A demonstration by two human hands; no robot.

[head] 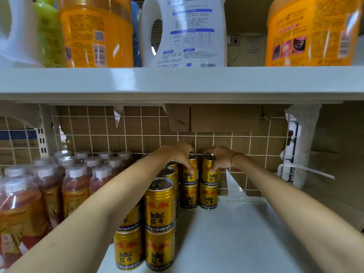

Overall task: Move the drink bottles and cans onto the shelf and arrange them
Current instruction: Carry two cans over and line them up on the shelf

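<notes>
Gold Red Bull cans point(160, 203) stand upright in two-high stacks on the white shelf point(226, 233), in a row running back to the wire grid. Two top cans point(190, 172) at the rear stand side by side. Left of them stand red tea bottles point(74, 186) with white caps, packed close.

Under my hands the gold cans point(209, 175) are glossy metal, left of my arms the tea bottles point(74, 186) are clear shiny plastic, and the shelf point(232, 233) below is smooth painted white.
</notes>
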